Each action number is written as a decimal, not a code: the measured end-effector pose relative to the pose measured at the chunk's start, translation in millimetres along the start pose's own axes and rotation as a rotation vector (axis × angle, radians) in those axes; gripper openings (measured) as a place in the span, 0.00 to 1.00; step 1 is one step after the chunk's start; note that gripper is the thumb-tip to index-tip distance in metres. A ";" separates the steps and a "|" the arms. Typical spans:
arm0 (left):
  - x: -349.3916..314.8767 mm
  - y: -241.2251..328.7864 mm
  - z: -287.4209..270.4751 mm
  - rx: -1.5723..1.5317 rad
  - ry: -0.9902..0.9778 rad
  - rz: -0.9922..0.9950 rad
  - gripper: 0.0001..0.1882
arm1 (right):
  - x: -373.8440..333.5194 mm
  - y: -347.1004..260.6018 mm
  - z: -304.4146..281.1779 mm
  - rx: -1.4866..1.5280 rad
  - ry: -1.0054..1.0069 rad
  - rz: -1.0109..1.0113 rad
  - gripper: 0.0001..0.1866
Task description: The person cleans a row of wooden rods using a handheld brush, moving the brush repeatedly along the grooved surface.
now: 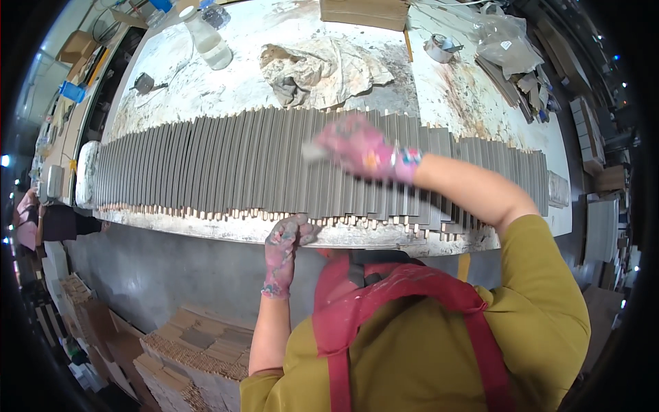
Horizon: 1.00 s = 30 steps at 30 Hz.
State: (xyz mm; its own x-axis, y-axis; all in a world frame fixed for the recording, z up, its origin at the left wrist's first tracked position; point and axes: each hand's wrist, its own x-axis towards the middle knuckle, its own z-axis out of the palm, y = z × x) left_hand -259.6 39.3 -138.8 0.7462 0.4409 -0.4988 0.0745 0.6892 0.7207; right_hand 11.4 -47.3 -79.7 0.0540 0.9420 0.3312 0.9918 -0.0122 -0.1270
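Note:
A long row of narrow grey strips [226, 161] lies side by side across the table, pale wooden ends jutting out along the near and far edges. My right hand [360, 145], in a stained pink glove, is over the middle of the row and smeared by motion. Its fingers close on a small pale object [315, 152], too blurred to name. At the near ends of the strips is my left hand [285, 240], also in a stained pink glove. Its fingers are curled together against the strip ends; whatever lies inside them is hidden.
Beyond the row, a crumpled stained cloth [329, 69] lies on the white, stained table [165, 86]. A clear bottle [206, 40], a small dark pot [145, 84], a metal cup [441, 48], a cardboard box [364, 12] and a plastic bag [508, 41] stand around it. Stacked boards [199, 350] are behind the left.

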 end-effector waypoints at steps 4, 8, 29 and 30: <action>-9.8 7.4 21.3 0.080 0.095 0.134 0.19 | -22.1 -46.8 -36.8 0.295 -0.404 -0.326 0.24; -9.7 3.7 22.4 0.008 -0.014 0.138 0.18 | -5.1 -35.8 -16.9 0.313 -0.290 -0.070 0.25; -19.1 -6.9 57.0 0.023 -0.012 0.078 0.10 | 3.0 2.5 -30.2 0.233 -0.208 0.041 0.19; -15.6 -7.7 55.0 0.023 -0.057 0.060 0.11 | 9.5 18.5 -15.6 0.232 -0.095 0.157 0.19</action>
State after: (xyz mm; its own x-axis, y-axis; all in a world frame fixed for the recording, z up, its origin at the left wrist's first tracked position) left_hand -235.4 -4.5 -110.1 0.7863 0.4470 -0.4266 0.0430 0.6491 0.7595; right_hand 32.2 -43.7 -64.3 0.1830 0.9619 0.2032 0.9188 -0.0938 -0.3834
